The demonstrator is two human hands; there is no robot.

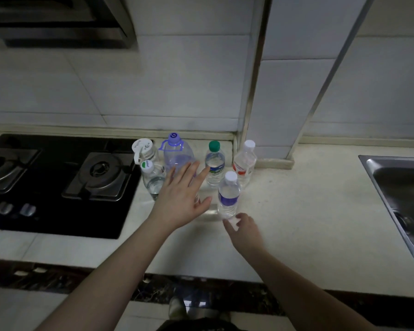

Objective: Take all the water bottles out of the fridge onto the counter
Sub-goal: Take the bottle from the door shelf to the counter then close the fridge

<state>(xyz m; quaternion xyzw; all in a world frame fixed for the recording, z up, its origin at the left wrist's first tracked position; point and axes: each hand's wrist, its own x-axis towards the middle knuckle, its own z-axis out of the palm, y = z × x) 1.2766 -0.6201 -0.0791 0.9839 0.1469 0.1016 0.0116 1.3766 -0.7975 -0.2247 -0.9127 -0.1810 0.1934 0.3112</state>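
Several water bottles stand on the pale counter (296, 211) near the tiled wall. A large jug with a purple cap (177, 151) is at the back, beside a white-capped jug (145, 150). A small green-and-white-capped bottle (152, 177) stands in front of them. A green-capped bottle (215, 163) and a red-labelled bottle (245, 163) stand to the right. Nearest is a purple-labelled bottle (228, 194). My left hand (179, 194) hovers with fingers spread in front of the large jug. My right hand (244, 231) has its fingertips at the purple-labelled bottle's base; whether it grips is unclear.
A black gas hob (58, 182) with two burners lies to the left of the bottles. A steel sink (397, 197) is at the right edge. An extractor hood (58, 22) hangs at the upper left. A tiled column (296, 80) juts out behind the bottles.
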